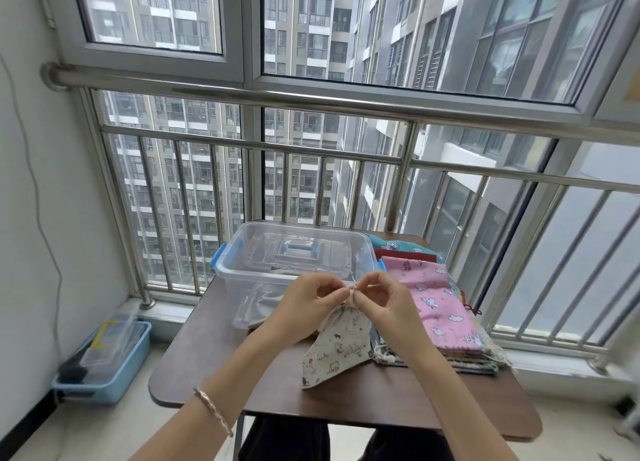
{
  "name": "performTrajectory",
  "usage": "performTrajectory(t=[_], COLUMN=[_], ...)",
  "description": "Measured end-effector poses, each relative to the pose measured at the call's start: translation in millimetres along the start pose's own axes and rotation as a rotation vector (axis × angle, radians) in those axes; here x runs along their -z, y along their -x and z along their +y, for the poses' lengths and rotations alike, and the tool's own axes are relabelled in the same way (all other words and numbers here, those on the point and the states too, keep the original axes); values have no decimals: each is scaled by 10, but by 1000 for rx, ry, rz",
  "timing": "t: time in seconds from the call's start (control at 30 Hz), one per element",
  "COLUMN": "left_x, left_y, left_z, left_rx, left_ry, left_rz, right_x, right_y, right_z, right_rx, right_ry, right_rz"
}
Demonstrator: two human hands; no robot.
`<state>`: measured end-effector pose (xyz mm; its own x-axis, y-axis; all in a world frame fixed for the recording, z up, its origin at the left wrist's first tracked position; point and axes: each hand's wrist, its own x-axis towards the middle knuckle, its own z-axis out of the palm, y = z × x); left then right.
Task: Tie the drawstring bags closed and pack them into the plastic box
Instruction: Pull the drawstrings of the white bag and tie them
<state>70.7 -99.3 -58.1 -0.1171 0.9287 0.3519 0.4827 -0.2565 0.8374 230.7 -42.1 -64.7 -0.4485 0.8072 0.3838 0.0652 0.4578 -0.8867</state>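
A white drawstring bag point(334, 349) printed with small animals stands on the brown table point(214, 356), its neck gathered. My left hand point(308, 304) and my right hand point(388, 297) pinch its drawstring point(351, 292) just above the neck, fingertips nearly touching. Behind them stands the clear plastic box point(242, 270) with blue latches, open; its lid with a blue handle leans behind it. To the right lies a stack of flat bags, a pink one point(436, 297) on top.
More folded bags, teal and red point(401, 249), lie at the table's back right. A metal railing and window point(311, 169) stand right behind the table. On the floor at the left sits a blue basket point(104, 367) with plastic cases.
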Motion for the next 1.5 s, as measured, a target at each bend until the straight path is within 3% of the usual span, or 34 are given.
performTrajectory(t=[0.33,0.5,0.77,0.97,1.1,1.27,1.5], left_x=[35,128,193,28,-39,-64,-99], left_y=[-16,-7,98,164,189,210,197], left_z=[23,35,-38,9,26,34,13], left_rx=[-24,-55,-111,37,53,88,85], left_ry=[5,-147,-487,-152,-36,72,99], left_rz=[-35,-53,181,53,84,172,146], right_x=[73,129,226,198,112,74,71], right_y=[46,75,130,68,-3,44,55], right_z=[3,54,167,36,0,-15,13], right_rx=[177,275,266,-25,-112,-90,-255], right_ry=[265,412,502,298,443,548,559], right_rz=[60,11,-33,-88,-132,31,-91])
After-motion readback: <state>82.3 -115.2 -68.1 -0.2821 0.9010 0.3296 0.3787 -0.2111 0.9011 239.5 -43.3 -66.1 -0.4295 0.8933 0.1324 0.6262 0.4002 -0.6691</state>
